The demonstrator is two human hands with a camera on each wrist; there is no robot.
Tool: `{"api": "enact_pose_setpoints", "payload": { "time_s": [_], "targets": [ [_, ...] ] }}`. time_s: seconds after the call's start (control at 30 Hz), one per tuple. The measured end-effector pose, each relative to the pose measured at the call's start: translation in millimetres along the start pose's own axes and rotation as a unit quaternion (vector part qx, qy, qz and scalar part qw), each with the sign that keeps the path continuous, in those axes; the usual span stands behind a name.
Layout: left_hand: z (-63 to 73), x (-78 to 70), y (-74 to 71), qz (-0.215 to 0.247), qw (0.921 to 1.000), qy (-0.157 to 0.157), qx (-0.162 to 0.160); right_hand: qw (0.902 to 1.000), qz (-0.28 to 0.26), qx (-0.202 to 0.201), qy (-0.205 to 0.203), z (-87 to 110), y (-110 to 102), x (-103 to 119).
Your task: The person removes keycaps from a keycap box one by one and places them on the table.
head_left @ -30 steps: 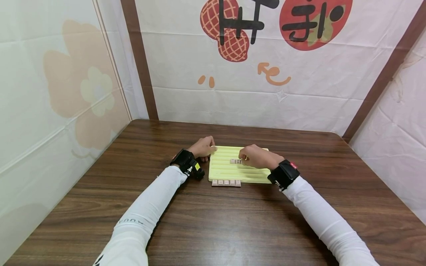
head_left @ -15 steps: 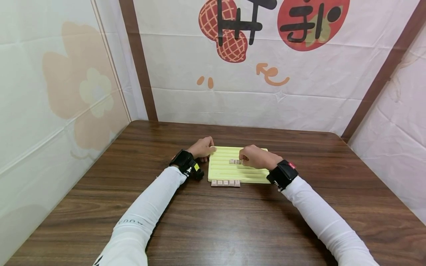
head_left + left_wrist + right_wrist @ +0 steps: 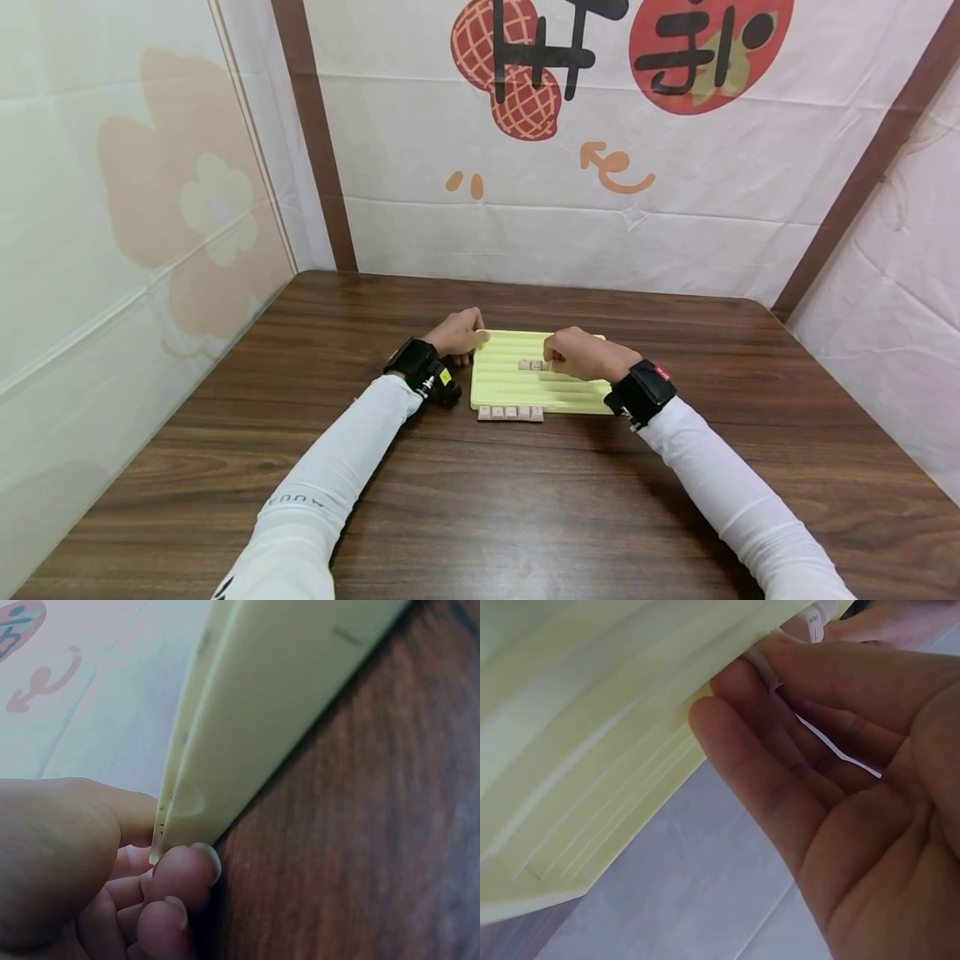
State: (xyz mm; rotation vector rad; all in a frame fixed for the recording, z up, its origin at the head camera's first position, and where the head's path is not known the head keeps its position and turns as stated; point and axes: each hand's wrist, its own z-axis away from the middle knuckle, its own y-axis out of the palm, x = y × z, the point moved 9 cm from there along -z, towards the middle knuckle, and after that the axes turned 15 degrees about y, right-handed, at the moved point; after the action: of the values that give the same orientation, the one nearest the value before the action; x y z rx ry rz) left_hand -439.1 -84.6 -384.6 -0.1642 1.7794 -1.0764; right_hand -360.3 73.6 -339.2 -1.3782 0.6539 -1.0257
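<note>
A pale yellow ridged tray (image 3: pixel 502 385) lies on the table. My left hand (image 3: pixel 456 333) grips its far left corner; in the left wrist view the thumb (image 3: pixel 137 817) is at the rim and curled fingertips (image 3: pixel 184 876) touch the side wall. Over the tray's middle, my right hand (image 3: pixel 583 355) pinches a small pale keycap (image 3: pixel 762 669) between thumb and fingers, mostly hidden by them. Beside it, to the left in the same groove, sit other keycaps (image 3: pixel 529 365) with small dark marks.
Several more keycaps (image 3: pixel 510 413) stand in a row along the tray's near edge, towards its left end. The dark wooden table (image 3: pixel 480 500) extends all around. Printed white curtains (image 3: pixel 525 237) hang behind and at both sides.
My right hand has shifted slightly right along the groove, exposing a little more of the keycap at its fingertips. The left hand holds its place on the tray corner.
</note>
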Motion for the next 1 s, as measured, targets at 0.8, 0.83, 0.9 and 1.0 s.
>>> {"api": "enact_pose_setpoints", "payload": {
  "time_s": [0.8,0.83,0.9,1.0],
  "targets": [
    [-0.5,1.5,0.8,0.006,1.0000,-0.002,0.004,0.9996,-0.024,0.006,0.016,13.3,-25,-4],
    [-0.5,1.7,0.8,0.006,1.0000,-0.003,0.005,0.9995,-0.026,0.008,0.019,14.4,-27,-4],
    [-0.9,1.5,0.9,0.006,1.0000,-0.003,0.006,0.9992,-0.032,0.011,0.022,16.7,-30,-5],
    [-1.4,1.5,0.5,0.008,0.9999,-0.004,0.005,0.9989,-0.035,0.016,0.026,20.3,-34,-5]
  ]
}}
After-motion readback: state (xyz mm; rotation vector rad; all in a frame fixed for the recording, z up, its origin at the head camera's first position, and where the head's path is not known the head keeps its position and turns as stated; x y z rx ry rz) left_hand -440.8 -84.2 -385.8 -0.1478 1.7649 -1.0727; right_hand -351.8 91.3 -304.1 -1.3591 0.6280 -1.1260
